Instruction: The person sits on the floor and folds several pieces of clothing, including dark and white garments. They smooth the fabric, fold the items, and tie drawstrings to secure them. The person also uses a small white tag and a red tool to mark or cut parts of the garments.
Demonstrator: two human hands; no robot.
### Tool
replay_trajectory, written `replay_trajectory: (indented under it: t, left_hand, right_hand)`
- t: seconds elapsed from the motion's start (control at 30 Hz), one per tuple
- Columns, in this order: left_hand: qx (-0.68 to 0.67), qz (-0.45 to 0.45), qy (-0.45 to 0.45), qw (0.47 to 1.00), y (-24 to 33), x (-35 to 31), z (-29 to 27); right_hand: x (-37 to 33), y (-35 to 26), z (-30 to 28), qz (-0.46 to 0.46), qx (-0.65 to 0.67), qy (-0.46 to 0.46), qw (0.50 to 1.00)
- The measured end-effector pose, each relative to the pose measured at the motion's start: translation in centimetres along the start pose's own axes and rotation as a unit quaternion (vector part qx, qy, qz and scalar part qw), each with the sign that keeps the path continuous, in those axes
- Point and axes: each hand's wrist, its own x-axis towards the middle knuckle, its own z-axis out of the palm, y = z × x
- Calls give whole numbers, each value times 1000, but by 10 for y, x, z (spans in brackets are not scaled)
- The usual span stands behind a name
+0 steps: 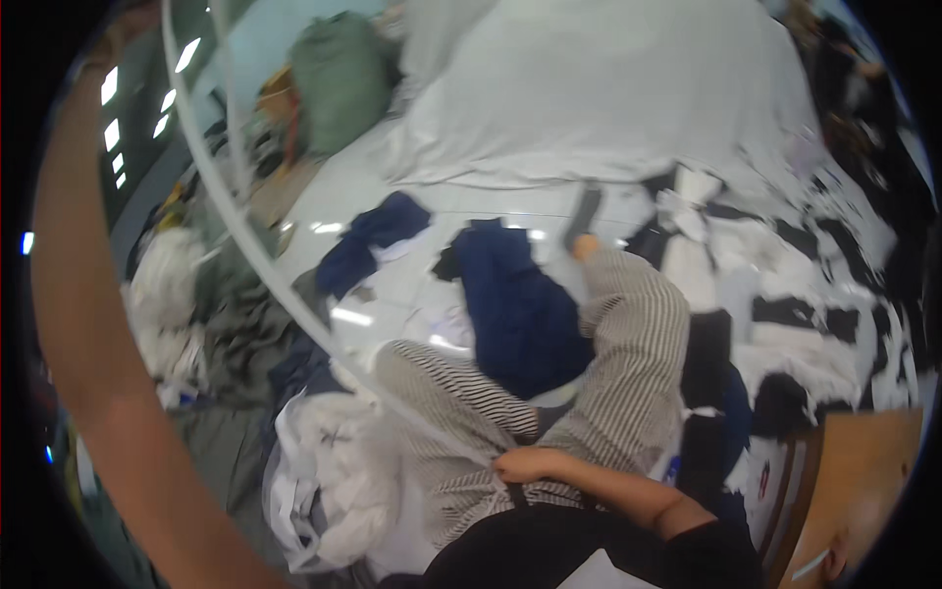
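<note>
My right hand (530,464) is closed at my lap, above my striped trousers, gripping one end of a long white strip (270,275). From there the strip runs taut up and left across the view and leaves it at the top; a second pale strand (232,98) hangs beside it. My left arm is raised along the left side, and my left hand (123,27) is dark and blurred at the upper left rim, its fingers not readable. Between my legs lies a dark blue cloth (515,304).
Another dark blue cloth (368,240) lies on the shiny tiled floor. A clear bag of white cloth (339,471) sits by my left leg. Black and white pieces (746,294) spread to the right. Behind are a white-sheeted mound (599,88) and a green sack (339,83).
</note>
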Motion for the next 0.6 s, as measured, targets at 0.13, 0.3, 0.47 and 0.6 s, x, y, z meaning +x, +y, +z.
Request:
replay_trajectory:
  t: [0.13,0.3,0.47,0.6]
  left_hand:
    - [113,86,161,977,-7,-70,-82]
    - [139,89,180,970,-25,-101,-135]
    - [223,33,29,974,-140,-93,-81]
    - [381,-29,-248,890,-222,-86,-28]
  right_hand:
    - [13,54,15,154,-90,5,984]
    - [6,64,-13,227,-74,-31,971]
    - [-20,-2,-98,216,157,75,961]
    - [-4,-73,-183,15,126,451,883]
